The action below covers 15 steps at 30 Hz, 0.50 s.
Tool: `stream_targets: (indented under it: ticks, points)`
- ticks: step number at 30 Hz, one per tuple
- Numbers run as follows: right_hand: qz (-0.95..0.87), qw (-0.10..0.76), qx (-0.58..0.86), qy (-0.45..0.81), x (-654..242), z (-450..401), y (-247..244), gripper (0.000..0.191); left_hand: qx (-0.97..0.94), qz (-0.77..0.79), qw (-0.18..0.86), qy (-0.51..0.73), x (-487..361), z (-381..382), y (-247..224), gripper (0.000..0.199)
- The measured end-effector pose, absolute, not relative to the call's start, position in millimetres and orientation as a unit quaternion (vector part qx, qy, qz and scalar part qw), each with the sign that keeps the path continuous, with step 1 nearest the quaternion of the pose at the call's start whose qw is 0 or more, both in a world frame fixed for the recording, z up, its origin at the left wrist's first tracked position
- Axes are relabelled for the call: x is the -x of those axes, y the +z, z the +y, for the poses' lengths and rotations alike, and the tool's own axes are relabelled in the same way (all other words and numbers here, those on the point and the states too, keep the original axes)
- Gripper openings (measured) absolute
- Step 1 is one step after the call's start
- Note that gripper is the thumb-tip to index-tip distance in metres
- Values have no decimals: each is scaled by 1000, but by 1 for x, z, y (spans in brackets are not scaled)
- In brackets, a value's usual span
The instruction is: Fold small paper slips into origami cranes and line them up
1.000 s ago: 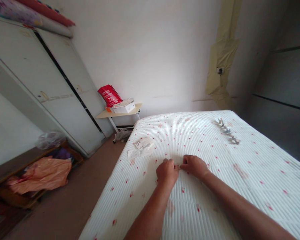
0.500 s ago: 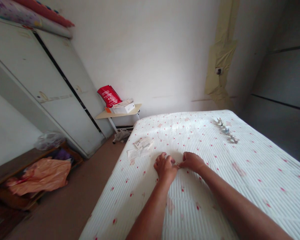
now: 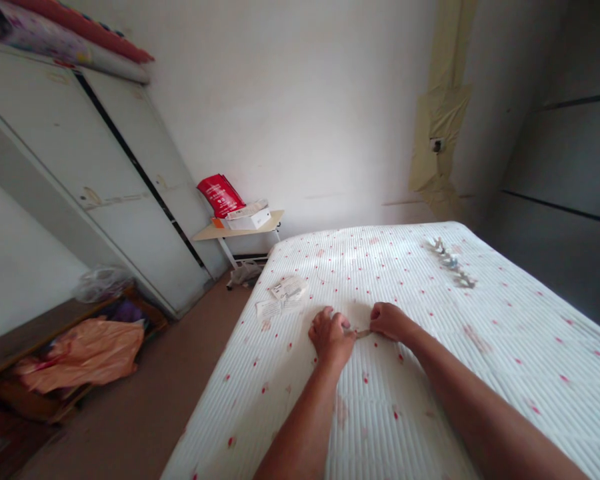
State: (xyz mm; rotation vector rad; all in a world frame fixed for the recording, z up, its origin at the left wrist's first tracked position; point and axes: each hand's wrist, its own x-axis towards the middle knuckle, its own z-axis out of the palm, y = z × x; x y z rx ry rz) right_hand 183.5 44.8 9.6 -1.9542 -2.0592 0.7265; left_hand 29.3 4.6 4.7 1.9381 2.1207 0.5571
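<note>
Over the ribbed, red-dotted bed cover (image 3: 380,400), my left hand (image 3: 331,337) rests with curled fingers, its thumb side at one end of a thin, light-brown strip (image 3: 363,333). The other end of that strip is pinched by my right hand (image 3: 390,322), whose fingers are closed. A short stretch of it shows between the two hands; what lies under my left palm is hidden. Printed paper (image 3: 286,293) lies beyond my left hand. Farther right, several small pale and bluish pieces (image 3: 451,262) stand in a row, too small to name.
Past the bed's far left corner, a small table (image 3: 215,231) carries a red bag (image 3: 221,195) and a white box (image 3: 250,219). A wardrobe (image 3: 130,200) stands left. Orange plastic (image 3: 87,353) lies on a low wooden piece (image 3: 25,333) beside the floor.
My right hand has shifted slightly right, away from my left hand, and more of the thin strip shows between them. My left hand has stayed nearly in place.
</note>
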Motion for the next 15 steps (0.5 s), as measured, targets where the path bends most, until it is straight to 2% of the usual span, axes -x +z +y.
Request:
stream_targets:
  ticks: [9,15]
  points:
    - [-704,93,673,209,-173,38,14,34,-665,716,101,186,-30,3,1,15]
    - [-706,87,672,208,-174,39,11,34,-674,707,89,196,-27,2,0,18]
